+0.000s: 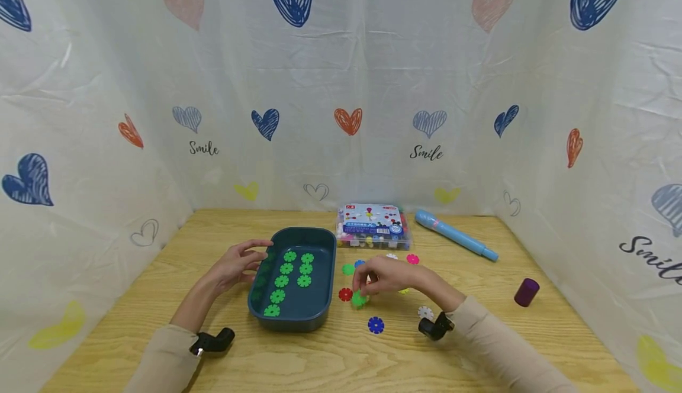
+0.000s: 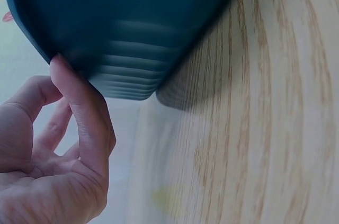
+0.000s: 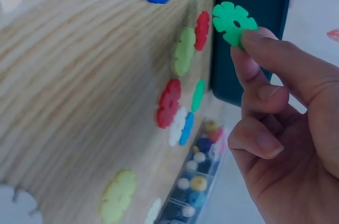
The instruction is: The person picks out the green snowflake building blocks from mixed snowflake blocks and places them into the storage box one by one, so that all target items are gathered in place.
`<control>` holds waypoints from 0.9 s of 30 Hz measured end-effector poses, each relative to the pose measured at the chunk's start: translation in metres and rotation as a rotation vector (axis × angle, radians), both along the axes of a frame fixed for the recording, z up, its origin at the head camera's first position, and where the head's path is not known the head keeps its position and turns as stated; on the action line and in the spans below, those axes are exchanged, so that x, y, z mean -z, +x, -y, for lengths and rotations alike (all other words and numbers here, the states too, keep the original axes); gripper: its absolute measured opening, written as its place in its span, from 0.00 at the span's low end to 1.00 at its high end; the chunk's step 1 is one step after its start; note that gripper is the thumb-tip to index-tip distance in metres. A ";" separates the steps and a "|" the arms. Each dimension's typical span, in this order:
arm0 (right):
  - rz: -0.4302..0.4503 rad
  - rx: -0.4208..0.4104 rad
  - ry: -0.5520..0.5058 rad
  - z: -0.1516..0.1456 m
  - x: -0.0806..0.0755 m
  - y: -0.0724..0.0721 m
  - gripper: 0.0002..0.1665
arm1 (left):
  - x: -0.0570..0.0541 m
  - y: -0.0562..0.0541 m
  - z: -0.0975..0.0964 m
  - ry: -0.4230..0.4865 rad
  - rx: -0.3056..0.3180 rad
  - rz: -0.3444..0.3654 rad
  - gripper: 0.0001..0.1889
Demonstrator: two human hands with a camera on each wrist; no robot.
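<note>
My right hand [image 1: 385, 274] pinches a green snowflake-shaped plastic disc [image 3: 233, 21] between thumb and forefinger, above the table. My left hand [image 1: 237, 266] holds the left side of a dark teal rectangular tray [image 1: 330, 263], its fingertips at the rim in the left wrist view. Inside the tray lie two columns of green discs [image 1: 286, 268], the left column longer. Around my right hand are loose discs: a red disc [image 1: 345, 294], a dark blue disc [image 1: 376, 325], a white disc [image 1: 425, 312], a pink disc [image 1: 412, 259] and others, some partly hidden by the hand.
A clear compartment box of coloured beads [image 1: 373, 227] stands at the back, behind the tray. To its right lies a light blue tube-like object [image 1: 455, 236]. A purple cylinder [image 1: 527, 292] is at the far right. Curtains with printed hearts enclose the wooden table [image 1: 266, 357].
</note>
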State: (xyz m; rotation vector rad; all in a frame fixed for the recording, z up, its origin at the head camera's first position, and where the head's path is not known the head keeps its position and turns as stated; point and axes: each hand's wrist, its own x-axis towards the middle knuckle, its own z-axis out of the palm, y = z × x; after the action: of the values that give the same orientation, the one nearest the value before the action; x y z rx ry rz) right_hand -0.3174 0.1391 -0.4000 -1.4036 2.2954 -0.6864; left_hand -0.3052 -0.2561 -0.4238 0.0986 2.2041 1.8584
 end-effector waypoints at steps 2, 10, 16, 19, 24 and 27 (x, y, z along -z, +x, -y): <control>0.012 -0.003 -0.008 0.000 -0.004 -0.001 0.05 | 0.000 0.000 0.000 0.006 0.000 0.001 0.26; -0.074 -0.018 -0.005 0.003 -0.026 -0.003 0.06 | -0.001 0.002 0.000 0.007 0.018 -0.011 0.27; -0.109 -0.002 0.016 0.013 -0.043 -0.006 0.05 | -0.001 0.001 -0.001 0.003 0.002 -0.011 0.27; -0.121 0.003 0.018 0.021 -0.049 -0.007 0.05 | -0.001 0.000 -0.001 -0.009 -0.009 -0.001 0.26; -0.126 -0.012 0.011 0.037 -0.056 -0.009 0.06 | 0.001 -0.001 -0.001 -0.013 -0.017 0.003 0.25; -0.133 -0.025 0.020 0.048 -0.057 -0.010 0.06 | 0.001 -0.001 -0.001 -0.003 -0.017 -0.002 0.25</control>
State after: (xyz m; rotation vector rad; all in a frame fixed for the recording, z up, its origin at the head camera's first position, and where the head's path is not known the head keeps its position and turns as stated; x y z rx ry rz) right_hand -0.3279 0.0909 -0.3427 -1.5078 2.3741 -0.5761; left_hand -0.3059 -0.2556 -0.4249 0.0810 2.2161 1.8640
